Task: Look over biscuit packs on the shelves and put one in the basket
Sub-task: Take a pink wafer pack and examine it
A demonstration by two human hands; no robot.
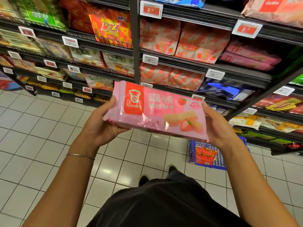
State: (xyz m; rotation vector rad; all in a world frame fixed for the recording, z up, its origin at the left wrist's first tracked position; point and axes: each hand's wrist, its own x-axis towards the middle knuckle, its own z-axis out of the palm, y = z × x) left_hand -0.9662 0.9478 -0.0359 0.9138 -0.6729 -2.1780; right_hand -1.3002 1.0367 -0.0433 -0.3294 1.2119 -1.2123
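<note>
Shelves (49, 34): dark metal, several tiers, running from upper left across to the right edge, with white price tags (70, 41) clipped along the front edges. Green pack (41, 12): top tier, upper left, blurred. Orange pack (111, 27): printed "3+2", upper centre-left, just left of the post (135, 38) that divides the two bays. Floor (32, 128): pale square tiles, left and lower frame. Bracelet (80, 155): thin metal, on the left wrist. Left hand (101, 126): grips the left end of the pink pack, thumb under the near edge, fingers wrapped behind. Pink pack (155, 112): centre of frame, held level in the air between both hands in front of the shelves, face up, with a red chef logo at left and strawberry and wafer artwork at right; not in the basket. Shoes (143, 179): dark, lower centre, above black clothing (164, 202). Wafer packs (201, 43): strawberry print, upper centre-right, two tiers. Right hand (218, 128): grips the right end of the pink pack, fingers mostly hidden behind it. Basket (191, 153): blue mesh, on the floor at lower right, partly behind the right forearm, holding a red pack (205, 155). Blue packs (227, 90): middle tier, right. Pink shelf stock (249, 58): stacked flat, upper right.
</note>
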